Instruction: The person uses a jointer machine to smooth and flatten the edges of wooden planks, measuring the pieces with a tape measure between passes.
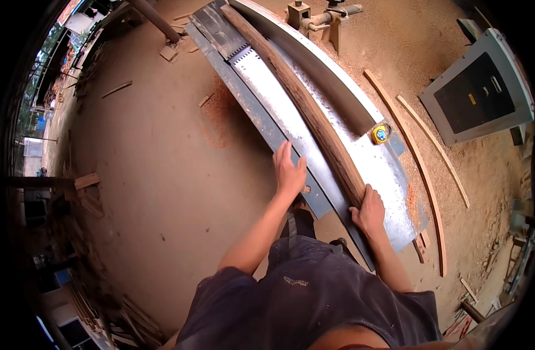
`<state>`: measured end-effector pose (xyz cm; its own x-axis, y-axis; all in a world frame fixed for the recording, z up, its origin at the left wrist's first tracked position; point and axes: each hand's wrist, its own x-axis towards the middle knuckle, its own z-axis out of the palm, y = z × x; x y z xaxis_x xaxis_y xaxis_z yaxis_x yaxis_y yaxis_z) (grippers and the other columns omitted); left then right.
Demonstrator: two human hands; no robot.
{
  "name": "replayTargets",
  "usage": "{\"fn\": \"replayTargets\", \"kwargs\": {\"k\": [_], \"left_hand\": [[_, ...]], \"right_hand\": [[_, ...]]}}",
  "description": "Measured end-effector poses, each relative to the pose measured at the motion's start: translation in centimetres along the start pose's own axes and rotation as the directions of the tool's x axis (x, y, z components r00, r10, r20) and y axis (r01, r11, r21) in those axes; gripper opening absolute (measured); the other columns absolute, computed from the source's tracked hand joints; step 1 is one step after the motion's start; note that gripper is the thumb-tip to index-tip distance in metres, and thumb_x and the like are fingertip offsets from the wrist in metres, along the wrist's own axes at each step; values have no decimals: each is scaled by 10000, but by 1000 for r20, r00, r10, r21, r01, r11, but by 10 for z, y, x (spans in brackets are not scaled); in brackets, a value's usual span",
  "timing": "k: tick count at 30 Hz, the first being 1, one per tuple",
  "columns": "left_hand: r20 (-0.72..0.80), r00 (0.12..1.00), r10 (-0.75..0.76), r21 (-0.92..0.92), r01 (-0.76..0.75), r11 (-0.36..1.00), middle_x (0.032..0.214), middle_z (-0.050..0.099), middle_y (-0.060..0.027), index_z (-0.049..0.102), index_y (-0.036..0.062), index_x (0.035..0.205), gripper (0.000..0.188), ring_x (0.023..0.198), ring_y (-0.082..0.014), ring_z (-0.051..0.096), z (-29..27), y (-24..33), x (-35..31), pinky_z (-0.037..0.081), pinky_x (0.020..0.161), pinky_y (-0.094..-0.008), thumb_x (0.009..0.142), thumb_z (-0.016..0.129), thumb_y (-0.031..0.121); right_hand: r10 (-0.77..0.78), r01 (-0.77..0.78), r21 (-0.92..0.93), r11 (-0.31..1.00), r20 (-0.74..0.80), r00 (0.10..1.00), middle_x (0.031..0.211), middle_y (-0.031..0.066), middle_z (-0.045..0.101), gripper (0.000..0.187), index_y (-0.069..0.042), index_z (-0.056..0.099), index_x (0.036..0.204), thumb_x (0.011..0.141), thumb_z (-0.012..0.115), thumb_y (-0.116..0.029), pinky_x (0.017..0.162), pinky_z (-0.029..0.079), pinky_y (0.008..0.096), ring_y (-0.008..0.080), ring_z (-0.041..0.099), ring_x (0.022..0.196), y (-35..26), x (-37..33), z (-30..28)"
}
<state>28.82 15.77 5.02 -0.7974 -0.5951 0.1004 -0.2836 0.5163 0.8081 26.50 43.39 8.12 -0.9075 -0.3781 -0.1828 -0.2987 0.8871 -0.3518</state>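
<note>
A long brown wooden board point(305, 105) lies lengthwise on the grey metal bed of a woodworking machine point(261, 76), against its long fence point(320, 70). My right hand point(369, 210) grips the board's near end. My left hand point(289, 170) rests flat with fingers spread on the machine's table, just left of the board. A yellow tape measure point(380, 134) sits on the table to the right of the board.
Sawdust covers the floor point(162, 163) all around. Thin wood strips point(422, 163) lie on the ground to the right, near a grey metal cabinet point(477, 93). Offcuts and stacked timber point(86, 192) line the left edge. Another machine part point(320, 20) stands at the far end.
</note>
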Motion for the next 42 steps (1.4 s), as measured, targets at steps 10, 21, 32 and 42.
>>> {"fn": "replayTargets", "kwargs": {"k": [10, 21, 32, 42], "left_hand": [[83, 996, -21, 324, -7, 946, 1684, 49, -250, 229, -48, 1576, 797, 1565, -395, 26, 52, -18, 280, 88, 1278, -459, 994, 551, 391], [-56, 998, 1, 450, 24, 893, 1670, 88, -280, 266, -90, 1545, 770, 1561, -401, 47, 65, -43, 329, 80, 1277, -430, 964, 569, 313], [-80, 997, 16, 358, 14, 934, 1633, 157, -331, 311, -178, 1479, 590, 1541, -442, 113, 119, 0, 185, 112, 1275, -448, 984, 433, 120], [-63, 998, -19, 413, 43, 910, 1644, 152, -313, 322, -181, 1474, 580, 1544, -415, 136, 106, 0, 238, 123, 1279, -430, 985, 412, 116]], "right_hand": [[91, -98, 89, 991, 73, 993, 986, 225, 562, 579, -8, 521, 1184, 647, 731, -68, 835, 452, 516, 444, 557, 961, 28, -50, -2], [285, -288, 31, 957, 69, 956, 975, 206, 544, 465, -22, 518, 1140, 690, 632, 1, 815, 443, 509, 433, 535, 916, 137, -262, -22], [487, -483, -67, 873, 112, 866, 966, 209, 514, 401, -27, 496, 1067, 685, 543, 87, 815, 416, 516, 453, 501, 940, 242, -443, -36], [444, -442, -45, 896, 132, 886, 957, 215, 537, 391, -10, 518, 1081, 698, 526, 64, 782, 419, 529, 466, 511, 907, 212, -385, -37]]}}
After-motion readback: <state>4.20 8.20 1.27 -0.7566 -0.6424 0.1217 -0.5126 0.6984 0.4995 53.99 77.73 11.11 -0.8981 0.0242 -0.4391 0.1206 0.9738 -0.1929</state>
